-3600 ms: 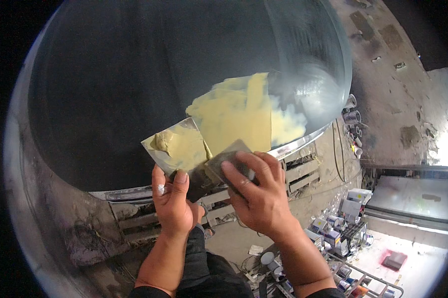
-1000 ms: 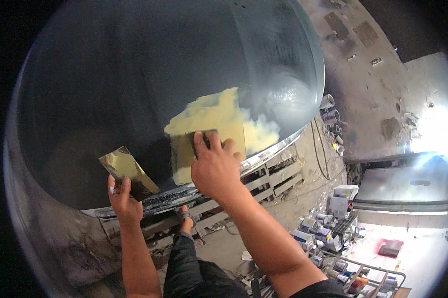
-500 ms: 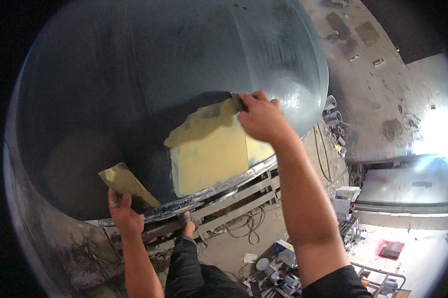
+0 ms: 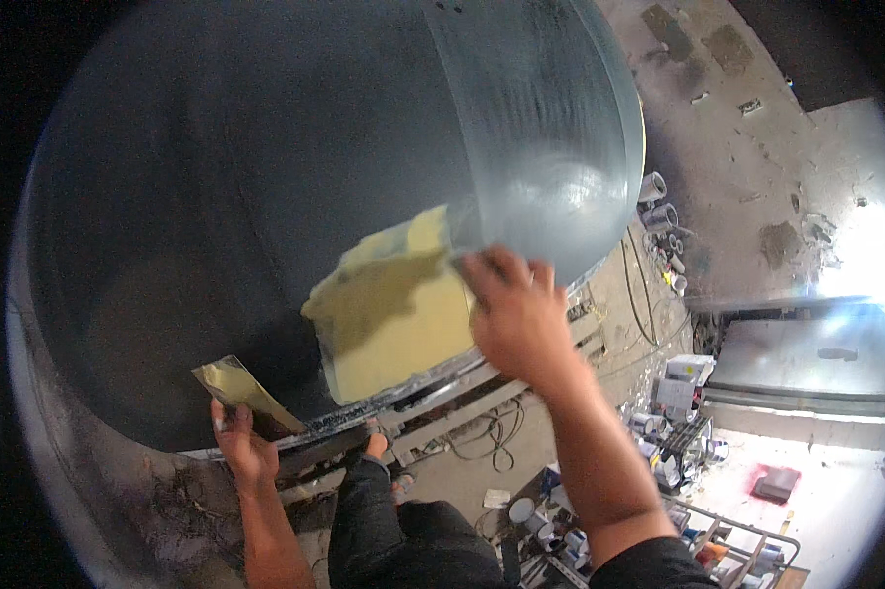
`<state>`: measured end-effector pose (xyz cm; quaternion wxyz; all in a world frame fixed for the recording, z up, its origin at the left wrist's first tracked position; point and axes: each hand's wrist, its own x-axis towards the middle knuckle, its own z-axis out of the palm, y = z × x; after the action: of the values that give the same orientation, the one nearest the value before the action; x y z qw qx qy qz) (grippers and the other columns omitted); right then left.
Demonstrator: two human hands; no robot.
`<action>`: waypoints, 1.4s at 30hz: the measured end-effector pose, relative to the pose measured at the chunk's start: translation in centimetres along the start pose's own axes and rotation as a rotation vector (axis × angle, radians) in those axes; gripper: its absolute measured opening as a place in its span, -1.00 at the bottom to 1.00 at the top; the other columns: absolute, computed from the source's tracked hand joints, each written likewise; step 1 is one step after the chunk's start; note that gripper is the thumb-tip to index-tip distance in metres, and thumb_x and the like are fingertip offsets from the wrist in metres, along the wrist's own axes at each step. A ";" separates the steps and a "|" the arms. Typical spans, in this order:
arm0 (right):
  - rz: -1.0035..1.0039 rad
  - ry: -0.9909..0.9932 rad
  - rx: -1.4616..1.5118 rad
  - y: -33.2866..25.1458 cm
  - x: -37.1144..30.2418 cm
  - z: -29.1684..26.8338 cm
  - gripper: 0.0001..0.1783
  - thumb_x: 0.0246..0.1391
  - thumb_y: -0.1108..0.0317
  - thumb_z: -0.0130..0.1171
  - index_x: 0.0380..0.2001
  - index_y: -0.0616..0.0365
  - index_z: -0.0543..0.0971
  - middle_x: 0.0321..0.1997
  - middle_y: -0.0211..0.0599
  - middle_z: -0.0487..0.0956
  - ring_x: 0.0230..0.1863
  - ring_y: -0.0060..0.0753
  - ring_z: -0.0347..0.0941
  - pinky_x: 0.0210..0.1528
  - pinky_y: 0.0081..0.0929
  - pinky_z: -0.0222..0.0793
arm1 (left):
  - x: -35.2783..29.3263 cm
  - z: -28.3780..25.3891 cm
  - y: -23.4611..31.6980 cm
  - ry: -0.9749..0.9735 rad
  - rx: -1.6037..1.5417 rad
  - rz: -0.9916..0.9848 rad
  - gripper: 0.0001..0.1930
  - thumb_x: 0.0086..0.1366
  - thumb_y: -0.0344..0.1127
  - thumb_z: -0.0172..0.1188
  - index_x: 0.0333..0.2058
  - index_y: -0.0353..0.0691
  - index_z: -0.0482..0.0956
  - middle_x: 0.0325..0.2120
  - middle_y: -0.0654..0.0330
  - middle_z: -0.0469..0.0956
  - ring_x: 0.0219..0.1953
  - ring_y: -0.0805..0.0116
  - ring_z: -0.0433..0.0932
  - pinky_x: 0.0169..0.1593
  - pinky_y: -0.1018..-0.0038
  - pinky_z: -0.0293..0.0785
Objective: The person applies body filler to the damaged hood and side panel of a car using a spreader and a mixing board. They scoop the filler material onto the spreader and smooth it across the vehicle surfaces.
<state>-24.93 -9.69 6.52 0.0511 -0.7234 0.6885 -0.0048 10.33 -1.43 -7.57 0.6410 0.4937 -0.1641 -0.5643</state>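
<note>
A large dark grey, curved panel (image 4: 315, 147), apparently vehicle bodywork, fills the upper left. Near its front edge lies a patch of pale yellow filler (image 4: 393, 344), with uneven smears along its far side. My right hand (image 4: 523, 319), somewhat blurred, is closed on a thin, dark-edged spreader (image 4: 469, 277) at the right side of this patch. My left hand (image 4: 246, 450) grips a flat rectangular plate (image 4: 238, 391) smeared with yellow filler. This plate is tilted over the panel's near left edge, apart from the patch. My right hand's shadow falls across the filler.
Slatted wooden pallets (image 4: 442, 398) stand under the near edge, beside my foot (image 4: 376, 444). A cable (image 4: 501, 442) loops over the floor. Cans (image 4: 661, 216) stand beyond the panel's right side. Boxes (image 4: 683, 378) and a metal rack (image 4: 732, 535) with containers occupy the lower right.
My right hand has drawn the spreader toward me, from the patch's far right corner down its right side. The left hand still holds the plate. The view has shifted slightly.
</note>
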 end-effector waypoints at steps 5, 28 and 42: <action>-0.072 0.037 0.009 2.6 4.8 -0.2 -0.52 -0.09 0.30 0.00 0.00 -0.08 0.45 0.05 -0.24 0.39 0.02 0.09 0.26 -0.06 0.07 0.29 | -0.2 0.7 -0.7 -0.051 -0.041 -0.001 -0.52 0.28 -0.45 0.07 0.17 -0.22 0.23 0.00 0.18 0.39 0.01 0.25 0.38 0.05 0.28 0.35; -0.090 0.119 0.111 9.4 -11.7 4.8 -0.41 -0.15 0.42 0.10 0.08 -0.05 0.39 0.11 -0.25 0.31 0.05 0.06 0.22 -0.05 0.00 0.22 | -14.0 11.1 -2.0 -0.047 -0.017 -0.038 -0.32 0.15 -0.36 0.22 0.23 -0.20 0.15 0.12 0.17 0.32 0.17 0.22 0.25 0.21 0.17 0.13; -0.183 0.009 0.844 9.2 -16.5 -0.2 -0.47 -0.13 0.41 0.25 0.03 0.03 0.51 0.08 -0.06 0.37 0.08 0.04 0.26 0.13 -0.18 0.20 | -17.1 23.6 -2.4 -0.186 -0.057 -0.054 -0.68 0.29 -0.47 0.06 0.02 -0.32 0.33 -0.10 0.21 0.46 -0.07 0.48 0.40 0.05 0.51 0.29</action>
<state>-35.00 6.32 7.01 0.3389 -0.6972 0.5595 -0.2934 -14.40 3.47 7.25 0.6213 0.4249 -0.1938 -0.6292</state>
